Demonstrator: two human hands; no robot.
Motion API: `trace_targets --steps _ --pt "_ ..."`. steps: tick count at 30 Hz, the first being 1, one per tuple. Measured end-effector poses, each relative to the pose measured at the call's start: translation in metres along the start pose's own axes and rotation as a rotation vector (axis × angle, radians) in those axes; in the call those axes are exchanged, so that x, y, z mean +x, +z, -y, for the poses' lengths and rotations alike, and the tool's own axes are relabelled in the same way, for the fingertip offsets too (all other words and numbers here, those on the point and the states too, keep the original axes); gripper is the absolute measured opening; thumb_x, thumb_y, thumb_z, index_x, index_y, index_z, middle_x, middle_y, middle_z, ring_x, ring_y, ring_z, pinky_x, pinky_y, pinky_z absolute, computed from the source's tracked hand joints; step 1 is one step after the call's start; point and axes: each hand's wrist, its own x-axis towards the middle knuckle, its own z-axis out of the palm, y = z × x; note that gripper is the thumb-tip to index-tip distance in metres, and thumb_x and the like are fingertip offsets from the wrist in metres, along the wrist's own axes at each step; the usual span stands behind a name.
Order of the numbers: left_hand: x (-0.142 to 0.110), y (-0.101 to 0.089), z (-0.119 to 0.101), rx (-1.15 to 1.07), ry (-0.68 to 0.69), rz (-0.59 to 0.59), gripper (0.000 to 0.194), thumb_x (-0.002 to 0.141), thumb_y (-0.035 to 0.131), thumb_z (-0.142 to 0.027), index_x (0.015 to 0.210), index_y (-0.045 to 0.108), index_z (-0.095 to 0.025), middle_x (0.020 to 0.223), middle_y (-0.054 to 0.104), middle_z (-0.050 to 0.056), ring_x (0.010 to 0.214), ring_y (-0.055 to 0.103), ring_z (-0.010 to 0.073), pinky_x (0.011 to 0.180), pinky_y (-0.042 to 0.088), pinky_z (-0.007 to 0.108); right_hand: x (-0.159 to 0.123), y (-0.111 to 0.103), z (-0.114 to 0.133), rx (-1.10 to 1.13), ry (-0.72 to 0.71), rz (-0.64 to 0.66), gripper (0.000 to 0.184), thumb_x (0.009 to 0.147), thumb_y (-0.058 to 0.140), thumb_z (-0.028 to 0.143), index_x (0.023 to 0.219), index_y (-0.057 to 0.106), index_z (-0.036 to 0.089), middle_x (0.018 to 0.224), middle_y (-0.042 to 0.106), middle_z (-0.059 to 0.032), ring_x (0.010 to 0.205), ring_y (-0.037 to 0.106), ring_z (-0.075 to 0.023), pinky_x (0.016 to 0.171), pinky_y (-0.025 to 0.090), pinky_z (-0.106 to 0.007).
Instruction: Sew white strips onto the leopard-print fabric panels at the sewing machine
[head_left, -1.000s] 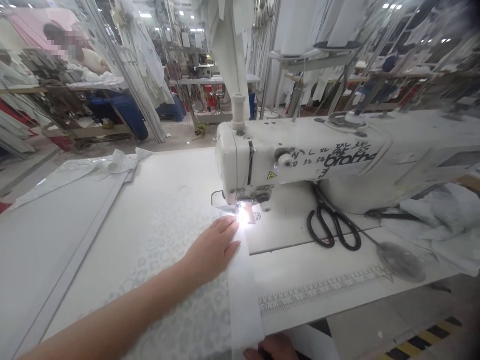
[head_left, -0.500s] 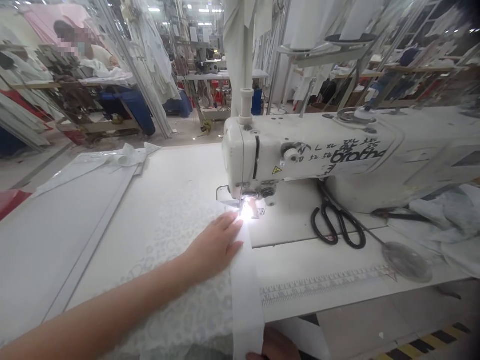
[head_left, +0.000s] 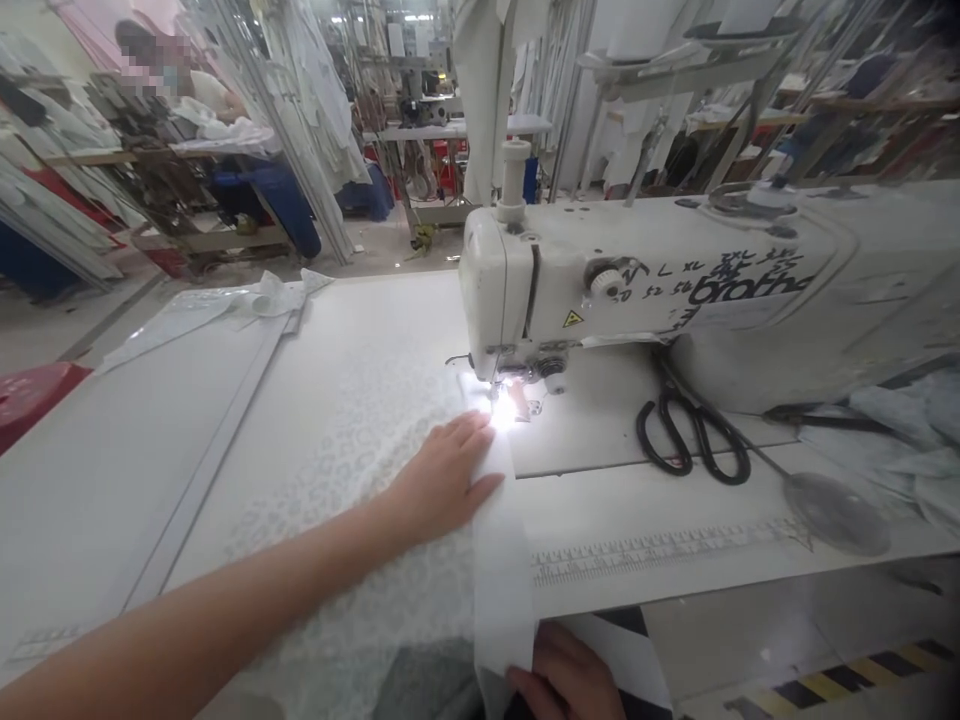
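Left grip: spread flat, palm down, fingers forward, thumb a little apart and lying over the white strip. Pressing, not clasping. Right grip: lower, at the near edge of the desk, fingers bent and closed on the strip's right edge; thumb partly hidden.

The strip runs from beside my right grip up past my left thumb to the bright light at the sewing machine's needle. My left fingertips are just beside that glare; it hides the needle point. Spotted cloth lies under my left grip and forearm, spreading to their left, the strip along its right side.

Sewing machine ahead of my left grip, its arm reaching off to the right; dark lettering and handwritten sizes on its side. Right of my left grip, well apart: black scissors, handles toward me. Nearer me, ruler flat along the desk, above and right of my right grip. Past its far end, a grey disc on a rod, then a heap of pale cloth.

Far left of both grips, crumpled white cloth at the desk's edge. Beyond, a co-worker at another table.
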Motion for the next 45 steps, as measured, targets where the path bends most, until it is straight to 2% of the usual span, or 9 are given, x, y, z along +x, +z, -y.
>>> trace_targets --steps 5,10,15,28,31,36,38,41,45 --pt "0.015 -0.004 0.010 0.020 0.059 -0.020 0.043 0.088 0.044 -0.035 0.126 0.041 -0.015 0.137 0.040 0.013 0.130 0.032 0.0262 0.106 0.031 0.046 0.004 -0.001 0.016 0.170 0.116 -0.120 0.016 0.085 0.048 0.016 0.075 0.060 0.018 0.071 0.061 -0.0037 0.065 0.058 -0.0148 0.059 0.046 -0.023" --pt "-0.011 0.000 -0.012 0.010 -0.019 -0.009 0.045 0.089 0.041 -0.037 0.130 0.036 -0.019 0.141 0.035 0.010 0.134 0.024 0.0266 0.106 0.029 0.050 -0.003 -0.003 0.026 0.258 0.228 -0.174 0.015 0.084 0.054 0.018 0.070 0.059 0.017 0.068 0.057 -0.0016 0.064 0.055 -0.0134 0.059 0.043 -0.023" --pt "-0.034 0.006 -0.021 -0.032 -0.052 -0.027 0.044 0.089 0.040 -0.039 0.129 0.037 -0.020 0.140 0.037 0.008 0.135 0.023 0.0265 0.107 0.028 0.051 -0.003 -0.008 0.032 0.250 0.223 -0.189 0.015 0.084 0.054 0.018 0.070 0.059 0.017 0.068 0.056 -0.0015 0.064 0.053 -0.0132 0.058 0.041 -0.023" --pt "-0.026 0.007 -0.011 0.023 -0.031 -0.034 0.044 0.090 0.038 -0.042 0.130 0.036 -0.022 0.141 0.037 0.006 0.135 0.022 0.0263 0.107 0.026 0.051 -0.003 -0.009 0.037 0.104 0.173 -0.229 0.019 0.083 0.055 0.017 0.064 0.050 0.018 0.064 0.055 0.0002 0.058 0.053 -0.0123 0.055 0.042 -0.022" --pt "-0.027 0.006 -0.010 0.036 0.003 -0.041 0.051 0.086 0.044 -0.048 0.130 0.037 -0.021 0.141 0.038 0.008 0.135 0.022 0.0286 0.106 0.026 0.052 -0.004 -0.014 0.035 0.007 0.070 -0.201 0.005 0.084 0.054 0.016 0.081 0.056 0.018 0.067 0.059 -0.0005 0.059 0.054 -0.0131 0.055 0.045 -0.023" --pt "-0.031 0.005 -0.014 0.050 0.164 -0.023 0.033 0.090 0.043 -0.038 0.116 0.053 -0.021 0.131 0.049 0.007 0.128 0.035 0.0268 0.102 0.034 0.047 0.004 -0.040 0.033 -0.117 -0.283 0.066 0.039 0.084 0.038 0.002 0.119 0.049 0.016 0.093 0.066 -0.0094 0.084 0.059 -0.0182 0.076 0.051 -0.032" --pt "-0.034 0.005 -0.018 0.055 0.162 -0.035 0.029 0.091 0.042 -0.032 0.114 0.055 -0.020 0.127 0.053 0.007 0.123 0.041 0.0257 0.100 0.038 0.046 0.012 -0.050 0.036 -0.196 -0.391 0.100 0.041 0.083 0.037 -0.002 0.120 0.048 0.013 0.093 0.067 -0.0108 0.085 0.059 -0.0187 0.079 0.051 -0.034" --pt "-0.042 0.006 -0.023 0.027 0.109 -0.052 0.033 0.089 0.045 -0.031 0.120 0.051 -0.019 0.131 0.049 0.009 0.124 0.040 0.0264 0.099 0.039 0.046 0.025 -0.058 0.044 -0.314 -0.523 0.108 0.027 0.085 0.045 0.002 0.108 0.055 0.011 0.079 0.068 -0.0087 0.072 0.059 -0.0180 0.070 0.051 -0.032" --pt "-0.052 0.005 -0.024 -0.032 0.100 0.006 0.046 0.087 0.049 -0.037 0.128 0.044 -0.019 0.138 0.042 0.011 0.130 0.033 0.0287 0.102 0.035 0.050 0.035 -0.056 0.053 -0.367 -0.567 0.018 0.014 0.083 0.052 0.005 0.087 0.061 0.015 0.070 0.067 -0.0052 0.072 0.060 -0.0175 0.066 0.051 -0.029"
